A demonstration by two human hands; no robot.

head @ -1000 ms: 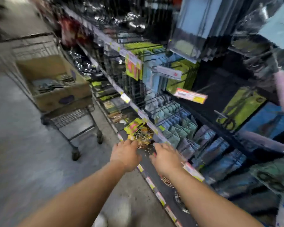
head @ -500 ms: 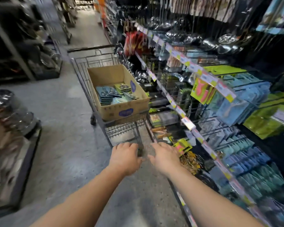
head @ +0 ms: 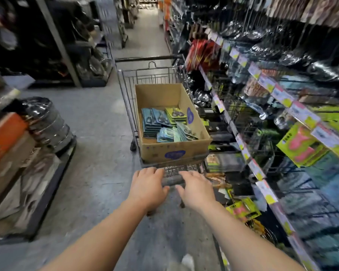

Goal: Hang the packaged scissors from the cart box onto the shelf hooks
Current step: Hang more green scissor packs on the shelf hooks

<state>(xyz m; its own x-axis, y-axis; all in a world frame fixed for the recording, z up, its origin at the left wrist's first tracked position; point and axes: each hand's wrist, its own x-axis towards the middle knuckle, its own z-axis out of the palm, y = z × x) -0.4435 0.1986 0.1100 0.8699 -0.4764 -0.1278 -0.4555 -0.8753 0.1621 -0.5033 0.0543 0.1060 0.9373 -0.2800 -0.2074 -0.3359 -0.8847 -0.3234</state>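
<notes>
Store aisle, grey floor. Both hands out over cart's near rail (head: 172, 180), fingers loosely spread, holding nothing: left hand (head: 147, 189) w/ fingertips at rail, right hand (head: 196, 189) just above it; actual contact hard to tell, blurred. Packaged scissors (head: 164, 124) beyond fingers, stacked in cardboard box (head: 174, 151) in cart basket. Shelf hooks (head: 262, 137) to right, smeared; goods there unreadable.

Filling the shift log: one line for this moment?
left hand: on cart handle | right hand: same | scissor packs: in box | hung: none
</notes>
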